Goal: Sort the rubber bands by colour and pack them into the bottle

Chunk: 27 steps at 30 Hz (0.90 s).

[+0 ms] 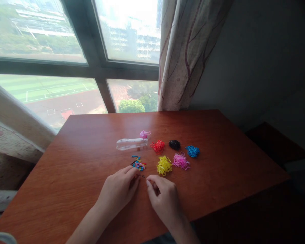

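Note:
My left hand is closed over the table, and a small black rubber band sticks out from between its thumb and fingers. Just right of it, my right hand has thumb and index fingertip pinched together; whether anything sits in that pinch is too small to see. Beyond the left fingers lies a small mixed pile of coloured rubber bands. Sorted heaps lie to the right: yellow bands, pink bands, red bands, black bands and blue bands.
A clear plastic bottle lies on its side behind the mixed pile, with a pink lid-like piece beside its mouth. The brown wooden table runs up to a window. A patterned curtain hangs at its far side.

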Tool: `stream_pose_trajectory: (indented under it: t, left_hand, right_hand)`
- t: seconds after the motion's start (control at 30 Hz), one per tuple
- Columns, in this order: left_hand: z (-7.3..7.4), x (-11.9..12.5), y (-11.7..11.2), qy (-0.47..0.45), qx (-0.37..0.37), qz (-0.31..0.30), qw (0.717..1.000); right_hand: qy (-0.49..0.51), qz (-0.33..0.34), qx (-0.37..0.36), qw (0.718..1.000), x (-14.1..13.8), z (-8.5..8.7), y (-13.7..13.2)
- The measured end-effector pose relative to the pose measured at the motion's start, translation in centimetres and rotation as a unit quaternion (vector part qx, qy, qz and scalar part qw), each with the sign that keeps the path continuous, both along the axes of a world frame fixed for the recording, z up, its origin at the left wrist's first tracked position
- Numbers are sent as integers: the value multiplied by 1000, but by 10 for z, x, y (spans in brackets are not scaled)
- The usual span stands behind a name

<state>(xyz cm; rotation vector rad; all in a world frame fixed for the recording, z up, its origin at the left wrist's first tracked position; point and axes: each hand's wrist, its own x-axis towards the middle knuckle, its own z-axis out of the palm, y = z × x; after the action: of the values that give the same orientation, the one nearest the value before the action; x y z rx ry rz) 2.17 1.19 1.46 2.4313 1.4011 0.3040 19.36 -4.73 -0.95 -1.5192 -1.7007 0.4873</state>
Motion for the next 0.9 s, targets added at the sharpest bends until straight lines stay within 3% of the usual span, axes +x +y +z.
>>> stream_pose_trajectory:
  t: [0.2,0.43,0.63,0.9]
  left_hand:
    - [18,15,18,-52,11,-16,998]
    - [44,76,56,-27,38,-88,995]
    - [42,119,93,-13,38,-95,995]
    - [36,145,120,22,18,-70,997]
  right_hand:
    - [-29,39,-11,999,-2,-2,-10]
    - [-20,27,-6,999,-3,-2,-8]
    - [-9,29,-14,999,-3,0,-8]
    - [-11,27,-6,1000,-3,3,-9]
